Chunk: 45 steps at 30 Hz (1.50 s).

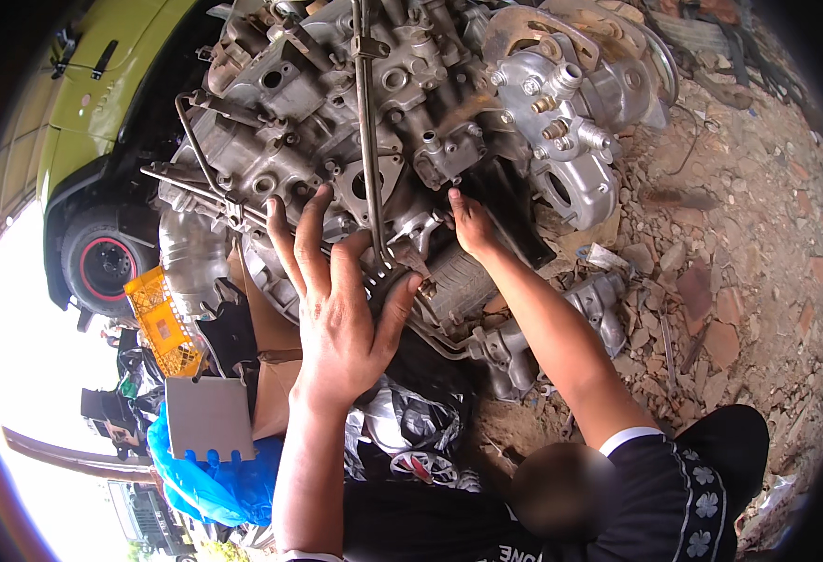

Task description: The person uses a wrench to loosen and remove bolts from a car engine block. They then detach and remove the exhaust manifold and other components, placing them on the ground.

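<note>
A large grey metal engine (336, 122) fills the upper middle of the head view. Thin metal pipes (366, 112), joined by a clamp, run down across it. My left hand (336, 323) reaches over the engine's near side. Its thumb and index finger close around the pipes' lower end, while the other fingers stretch onto the casting. My right hand (472, 227) is at the engine's right side, thumb up against a small housing (451, 155). Its remaining fingers are curled and hidden, so what they grip cannot be seen.
A pump-like metal part (561, 112) sits at the engine's right. Below it lie a tyre (467, 281) and a metal manifold-like piece (589, 318). Rubble (711, 309) covers the ground. A yellow crate (160, 323), a blue plastic bag (229, 487) and a green vehicle (102, 103) are at left.
</note>
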Each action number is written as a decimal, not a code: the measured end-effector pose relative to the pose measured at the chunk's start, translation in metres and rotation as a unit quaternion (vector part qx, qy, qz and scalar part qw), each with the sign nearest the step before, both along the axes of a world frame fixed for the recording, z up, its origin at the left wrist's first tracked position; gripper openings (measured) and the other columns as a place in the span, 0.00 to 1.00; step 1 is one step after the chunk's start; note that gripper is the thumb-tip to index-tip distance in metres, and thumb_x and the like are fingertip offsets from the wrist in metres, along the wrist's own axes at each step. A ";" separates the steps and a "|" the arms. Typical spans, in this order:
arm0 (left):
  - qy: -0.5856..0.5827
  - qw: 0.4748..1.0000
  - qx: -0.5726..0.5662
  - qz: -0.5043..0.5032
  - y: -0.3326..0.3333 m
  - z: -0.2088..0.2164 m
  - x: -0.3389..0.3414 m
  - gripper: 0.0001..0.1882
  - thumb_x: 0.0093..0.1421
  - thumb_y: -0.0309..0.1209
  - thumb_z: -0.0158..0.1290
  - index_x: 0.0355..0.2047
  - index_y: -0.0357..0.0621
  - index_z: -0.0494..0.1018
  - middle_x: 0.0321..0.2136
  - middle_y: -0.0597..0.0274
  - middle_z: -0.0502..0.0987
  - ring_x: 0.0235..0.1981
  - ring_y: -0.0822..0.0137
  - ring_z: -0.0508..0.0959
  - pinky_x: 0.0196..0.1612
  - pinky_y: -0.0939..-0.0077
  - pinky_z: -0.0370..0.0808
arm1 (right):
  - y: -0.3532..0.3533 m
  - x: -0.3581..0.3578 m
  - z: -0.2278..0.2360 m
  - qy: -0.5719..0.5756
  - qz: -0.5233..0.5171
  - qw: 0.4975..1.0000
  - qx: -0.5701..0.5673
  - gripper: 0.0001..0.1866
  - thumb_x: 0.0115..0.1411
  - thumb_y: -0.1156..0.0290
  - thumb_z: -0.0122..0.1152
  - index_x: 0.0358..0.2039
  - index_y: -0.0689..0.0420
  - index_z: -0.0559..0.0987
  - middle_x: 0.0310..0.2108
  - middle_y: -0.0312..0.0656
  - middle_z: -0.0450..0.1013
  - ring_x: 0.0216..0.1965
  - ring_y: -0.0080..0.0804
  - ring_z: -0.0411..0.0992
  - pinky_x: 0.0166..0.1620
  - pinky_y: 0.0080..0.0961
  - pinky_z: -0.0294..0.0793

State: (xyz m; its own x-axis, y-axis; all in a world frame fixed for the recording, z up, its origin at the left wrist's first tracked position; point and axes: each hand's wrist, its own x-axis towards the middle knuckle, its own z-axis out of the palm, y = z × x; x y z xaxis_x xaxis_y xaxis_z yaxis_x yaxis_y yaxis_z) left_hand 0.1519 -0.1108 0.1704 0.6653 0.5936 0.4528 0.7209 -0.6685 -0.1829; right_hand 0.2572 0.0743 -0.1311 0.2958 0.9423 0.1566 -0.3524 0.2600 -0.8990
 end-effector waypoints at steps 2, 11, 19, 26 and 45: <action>0.006 1.000 0.001 0.005 -0.003 0.005 -0.002 0.27 0.59 0.39 0.64 0.52 0.37 0.68 0.68 0.35 0.52 0.71 0.22 0.40 0.69 0.31 0.46 | -0.001 0.000 0.012 -0.026 -0.018 0.999 0.004 0.35 0.72 0.39 0.44 0.30 0.63 0.76 0.21 0.43 0.73 0.27 0.34 0.74 0.35 0.38 0.72; 0.008 1.000 0.009 -0.004 -0.004 0.006 0.003 0.27 0.59 0.38 0.64 0.52 0.35 0.67 0.67 0.35 0.53 0.71 0.22 0.40 0.68 0.31 0.48 | -0.019 0.046 0.025 -0.357 -0.133 0.923 0.054 0.24 0.74 0.54 0.47 0.30 0.62 0.76 0.26 0.56 0.76 0.33 0.59 0.76 0.38 0.51 0.74; 0.011 1.000 0.016 -0.020 -0.002 0.006 0.010 0.28 0.59 0.39 0.64 0.52 0.34 0.67 0.68 0.36 0.53 0.71 0.23 0.39 0.68 0.32 0.49 | 0.003 0.021 -0.001 0.012 -0.123 0.989 0.079 0.23 0.74 0.52 0.50 0.34 0.62 0.75 0.27 0.40 0.72 0.31 0.32 0.71 0.37 0.33 0.70; 0.011 1.000 0.007 0.000 -0.003 0.003 0.004 0.30 0.59 0.40 0.65 0.53 0.34 0.67 0.68 0.35 0.51 0.71 0.22 0.39 0.69 0.30 0.45 | -0.009 -0.002 0.013 0.136 -0.104 0.977 0.125 0.24 0.74 0.49 0.49 0.31 0.56 0.75 0.25 0.27 0.64 0.25 0.17 0.58 0.32 0.21 0.61; -0.001 1.000 0.012 -0.017 0.007 -0.003 -0.002 0.29 0.54 0.39 0.68 0.49 0.35 0.68 0.68 0.35 0.52 0.71 0.24 0.38 0.69 0.31 0.42 | -0.008 -0.029 0.044 0.340 -0.050 0.939 -0.006 0.28 0.69 0.38 0.51 0.41 0.53 0.79 0.35 0.29 0.72 0.41 0.18 0.65 0.49 0.18 0.60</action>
